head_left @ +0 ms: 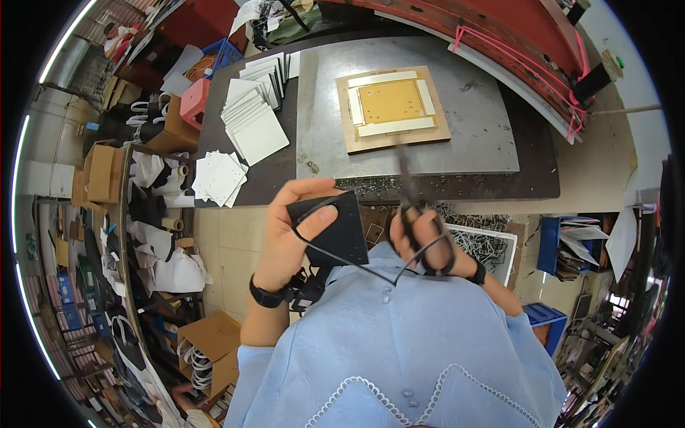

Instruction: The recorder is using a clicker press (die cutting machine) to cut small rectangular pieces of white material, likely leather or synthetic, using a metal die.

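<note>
My left hand (296,228) is closed on a black square sheet (335,232), thumb on its face and fingers behind its far edge. Small holes show along the sheet's edges. From that hand a thin dark strip (349,264) runs down to a bend before my shirt and up toward my right hand (424,235). The right hand is closed around scissors (404,171) with dark handles. Their blades point away from me toward the table and are smeared by motion. Whether the strip is attached to the sheet I cannot tell.
Ahead, a metal plate (471,128) on a dark table carries a wooden board (435,133) with a yellow centre and pale strips. White square sheets (260,135) are piled at left. A white tray (510,257) of dark offcuts sits right. A red machine beam (514,43) spans the far side.
</note>
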Demonstrator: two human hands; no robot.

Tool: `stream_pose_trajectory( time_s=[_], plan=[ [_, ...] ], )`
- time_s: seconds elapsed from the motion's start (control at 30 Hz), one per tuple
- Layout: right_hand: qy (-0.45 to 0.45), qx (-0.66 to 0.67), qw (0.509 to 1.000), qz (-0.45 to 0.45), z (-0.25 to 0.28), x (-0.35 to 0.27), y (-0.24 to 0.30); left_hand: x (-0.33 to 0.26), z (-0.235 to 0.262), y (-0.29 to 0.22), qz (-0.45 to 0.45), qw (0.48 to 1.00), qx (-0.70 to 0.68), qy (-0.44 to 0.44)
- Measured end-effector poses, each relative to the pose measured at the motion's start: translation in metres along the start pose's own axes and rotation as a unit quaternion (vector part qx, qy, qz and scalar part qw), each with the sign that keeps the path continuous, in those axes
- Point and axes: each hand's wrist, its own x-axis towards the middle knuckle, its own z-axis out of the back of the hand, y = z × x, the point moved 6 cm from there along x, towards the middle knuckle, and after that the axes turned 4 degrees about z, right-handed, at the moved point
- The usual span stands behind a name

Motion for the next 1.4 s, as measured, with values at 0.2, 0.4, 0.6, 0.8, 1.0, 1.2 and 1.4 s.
stream_pose_trajectory(
  time_s=[0.2, 0.4, 0.6, 0.8, 1.0, 1.2, 1.4],
  plan=[
    [-0.25, -0.606, 0.753, 0.058, 0.021, -0.023, 0.089, -0.001, 0.023, -0.013, 0.026, 0.995, 0.098, 0.004],
    [-0.392, -0.319, 0.851, 0.144, 0.032, -0.033, 0.108, 0.005, 0.006, 0.002, 0.089, 0.985, 0.13, 0.07],
    [-0.115, -0.254, 0.96, 0.026, -0.027, 0.01, 0.072, 0.01, -0.006, 0.001, 0.091, 0.975, 0.148, 0.141],
    [-0.087, -0.212, 0.967, 0.107, -0.035, 0.02, 0.057, 0.006, -0.011, 0.007, 0.134, 0.978, 0.087, 0.131],
    [-0.079, -0.016, 0.997, 0.009, -0.035, 0.022, 0.051, 0.0, -0.012, 0.019, 0.163, 0.979, 0.001, 0.126],
    [-0.107, -0.122, 0.987, 0.02, -0.025, 0.019, 0.06, 0.001, -0.004, 0.022, 0.14, 0.986, 0.01, 0.089],
    [0.001, -0.537, 0.841, 0.062, -0.002, -0.012, 0.075, 0.0, 0.008, 0.005, 0.123, 0.991, -0.006, 0.055]
  ],
)
